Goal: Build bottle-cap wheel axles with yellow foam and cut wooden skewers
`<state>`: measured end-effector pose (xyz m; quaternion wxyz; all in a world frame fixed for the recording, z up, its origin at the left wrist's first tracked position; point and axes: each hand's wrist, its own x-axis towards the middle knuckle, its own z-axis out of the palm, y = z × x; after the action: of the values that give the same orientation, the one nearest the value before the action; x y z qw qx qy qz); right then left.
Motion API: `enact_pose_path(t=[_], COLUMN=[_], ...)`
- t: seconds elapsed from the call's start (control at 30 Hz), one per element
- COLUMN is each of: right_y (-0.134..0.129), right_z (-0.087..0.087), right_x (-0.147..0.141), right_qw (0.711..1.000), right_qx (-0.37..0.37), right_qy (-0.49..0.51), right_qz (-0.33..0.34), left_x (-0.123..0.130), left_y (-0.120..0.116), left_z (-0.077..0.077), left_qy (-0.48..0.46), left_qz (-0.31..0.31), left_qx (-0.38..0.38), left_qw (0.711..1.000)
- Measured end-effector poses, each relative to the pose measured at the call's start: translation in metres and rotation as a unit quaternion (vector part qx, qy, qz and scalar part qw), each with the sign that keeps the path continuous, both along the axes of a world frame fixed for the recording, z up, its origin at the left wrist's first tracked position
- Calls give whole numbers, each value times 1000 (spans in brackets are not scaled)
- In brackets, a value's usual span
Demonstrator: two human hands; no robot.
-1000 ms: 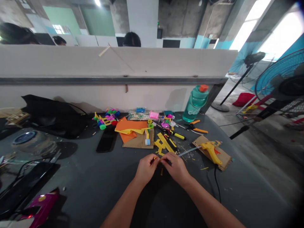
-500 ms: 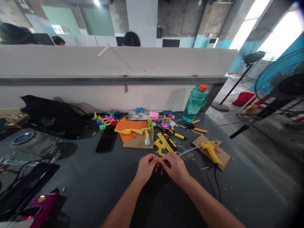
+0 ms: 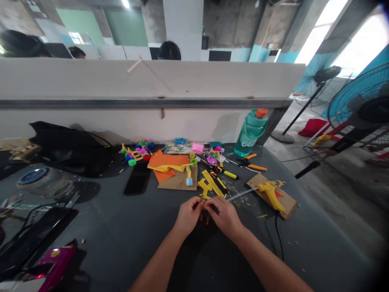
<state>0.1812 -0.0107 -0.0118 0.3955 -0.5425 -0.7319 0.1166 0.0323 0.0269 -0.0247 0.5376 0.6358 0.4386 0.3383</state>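
My left hand and my right hand meet over the dark table, fingertips pinched together on a small yellow piece, mostly hidden by the fingers. Just beyond them lie yellow cut strips and a black and yellow cutter. A cardboard sheet with orange sheets on it is further back. To the right, a yellow glue gun rests on another cardboard piece.
A black phone lies left of the cardboard. A green bottle stands at the back right, near orange-handled pliers. At left are a clear jar and a black bag. A fan stands beyond the right edge.
Both hands stay together and have barely moved; the fingers have shifted slightly around the small yellow piece, which shows less. The whole view has shifted a little.
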Motion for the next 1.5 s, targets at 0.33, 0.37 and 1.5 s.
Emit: enact_pose_path(t=[0.33,0.37,1.5], right_y=[1,1,-1], right_z=[-7,-6,4], right_x=[3,3,0], right_qw=[999,999,995], right_qx=[-28,-26,63], right_qy=[25,20,15], right_qz=[-15,-7,77], left_x=[0,0,0], left_y=[-4,-3,0], left_z=[5,6,7], left_qy=[-3,5,-102], left_qz=[-58,-53,-10], left_qx=[25,33,-144], left_qw=[998,998,984])
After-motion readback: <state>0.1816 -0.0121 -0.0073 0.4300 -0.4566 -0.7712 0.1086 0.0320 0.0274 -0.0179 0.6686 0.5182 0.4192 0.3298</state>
